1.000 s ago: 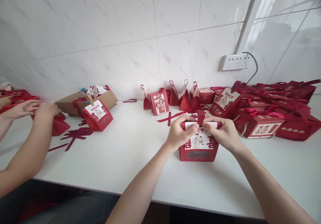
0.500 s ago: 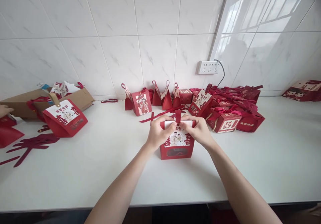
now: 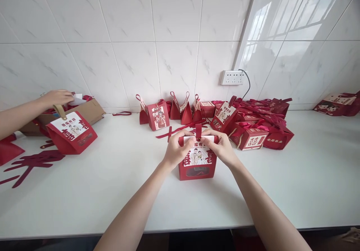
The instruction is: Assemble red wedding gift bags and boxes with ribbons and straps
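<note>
A red gift box (image 3: pixel 197 171) stands upright on the white table in front of me, with a printed couple on its white front panel and a small oval window below. My left hand (image 3: pixel 179 148) grips the box's top edge from the left, thumb on the front. On the other side, my right hand (image 3: pixel 219 146) pinches the same edge, its thumb close to the left one. Between the hands a dark red ribbon loop (image 3: pixel 198 130) sticks up from the top. My fingers behind the box are hidden.
Behind the box are several small red boxes (image 3: pixel 159 117) and loose ribbons (image 3: pixel 180 128). A pile of ribboned boxes (image 3: pixel 254 135) sits to the right, below a power strip (image 3: pixel 232 78). At left, another person's hand (image 3: pixel 60 96) is over a cardboard box (image 3: pixel 94 110), near another gift box (image 3: pixel 74 136).
The other person's arm has reached in from the left over the cardboard box. My thumbs have shifted slightly along the top edge, and both hands keep their grip on the gift box.
</note>
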Available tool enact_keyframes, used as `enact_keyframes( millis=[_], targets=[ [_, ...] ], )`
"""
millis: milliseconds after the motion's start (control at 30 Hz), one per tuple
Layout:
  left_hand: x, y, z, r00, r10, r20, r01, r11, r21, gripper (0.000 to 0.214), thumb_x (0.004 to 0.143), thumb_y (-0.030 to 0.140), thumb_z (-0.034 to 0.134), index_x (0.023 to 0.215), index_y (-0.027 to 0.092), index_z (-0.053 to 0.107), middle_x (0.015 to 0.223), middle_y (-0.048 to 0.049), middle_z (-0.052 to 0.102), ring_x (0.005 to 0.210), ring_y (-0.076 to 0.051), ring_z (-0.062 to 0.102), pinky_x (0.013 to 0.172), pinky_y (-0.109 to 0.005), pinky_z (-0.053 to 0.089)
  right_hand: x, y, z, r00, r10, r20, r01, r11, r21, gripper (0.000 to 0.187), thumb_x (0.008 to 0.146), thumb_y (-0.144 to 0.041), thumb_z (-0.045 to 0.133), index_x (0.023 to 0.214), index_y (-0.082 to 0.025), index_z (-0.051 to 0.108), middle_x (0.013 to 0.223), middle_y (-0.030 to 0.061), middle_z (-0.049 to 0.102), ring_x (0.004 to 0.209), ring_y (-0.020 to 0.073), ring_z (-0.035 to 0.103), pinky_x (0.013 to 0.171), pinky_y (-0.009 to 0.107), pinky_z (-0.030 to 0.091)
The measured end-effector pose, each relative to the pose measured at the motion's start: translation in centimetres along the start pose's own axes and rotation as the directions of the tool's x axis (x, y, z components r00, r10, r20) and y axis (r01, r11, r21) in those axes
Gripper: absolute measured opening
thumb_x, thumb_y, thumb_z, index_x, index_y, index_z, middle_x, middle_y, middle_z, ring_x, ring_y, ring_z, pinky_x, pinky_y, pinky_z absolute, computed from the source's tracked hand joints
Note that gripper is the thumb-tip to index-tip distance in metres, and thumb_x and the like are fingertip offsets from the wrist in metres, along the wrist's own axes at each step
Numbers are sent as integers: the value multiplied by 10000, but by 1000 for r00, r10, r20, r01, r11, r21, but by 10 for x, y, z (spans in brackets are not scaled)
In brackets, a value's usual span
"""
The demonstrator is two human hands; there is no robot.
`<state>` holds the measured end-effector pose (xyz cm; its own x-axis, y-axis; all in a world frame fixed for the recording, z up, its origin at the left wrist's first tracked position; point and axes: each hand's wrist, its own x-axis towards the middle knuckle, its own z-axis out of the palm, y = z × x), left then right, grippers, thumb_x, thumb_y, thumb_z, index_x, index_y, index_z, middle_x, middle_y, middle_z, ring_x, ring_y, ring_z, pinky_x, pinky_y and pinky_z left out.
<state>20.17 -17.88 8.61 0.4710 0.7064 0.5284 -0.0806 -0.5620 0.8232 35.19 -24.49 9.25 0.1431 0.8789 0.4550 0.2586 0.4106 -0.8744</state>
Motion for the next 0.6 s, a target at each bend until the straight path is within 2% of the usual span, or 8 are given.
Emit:
enact_keyframes(
  millis=[200,400,600],
  targets=[
    [0,2,1,1000,-15,-14,15,1000,19,154,748,339,612,728,187,594,755,-17,644,739,-173,605,659,-265,467,1,-2,0,1000,18,-10,-18,1000,-9,211,746,-370,619,723,-163,652,730,33,621,623,139,543,550,241,429],
    [1,2,3,998,35,-51,-33,998,57,136,743,315,616,723,181,620,745,-19,658,738,-178,616,688,-276,476,4,1,0,1000,13,-20,-14,1000,-15,148,704,-309,625,716,-165,658,699,20,611,580,125,513,516,232,407],
    [0,3,3,999,25,-45,-22,999,46,121,750,288,615,714,173,628,742,-25,662,733,-171,614,685,-266,475,6,2,0,998,-54,-25,53,998,-42,109,697,-255,603,706,-165,665,759,29,647,669,143,555,605,243,434]
  ],
)
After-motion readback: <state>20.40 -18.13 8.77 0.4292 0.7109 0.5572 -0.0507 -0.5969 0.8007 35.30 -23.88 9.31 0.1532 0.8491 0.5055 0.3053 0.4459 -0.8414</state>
